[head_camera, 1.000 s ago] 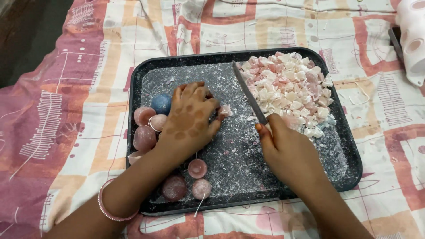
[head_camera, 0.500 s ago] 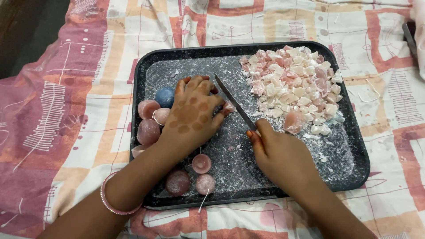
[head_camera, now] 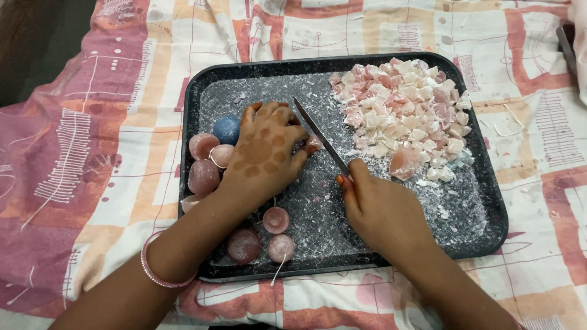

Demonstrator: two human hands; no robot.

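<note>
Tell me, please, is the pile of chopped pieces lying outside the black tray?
No, the pile of chopped pieces lies inside the black tray, in its far right part.

No packages, labels, signs or screens show anywhere in this view.

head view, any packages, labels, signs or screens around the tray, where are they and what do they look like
None: no package, label, sign or screen shows.
Patterned bedsheet: under everything, pink, orange and white blocks with fine line motifs.
Black rectangular metal tray: centre, dusted white, unmarked.
Dark flat object: top right edge, cut off, too little visible to tell what it is.
</note>
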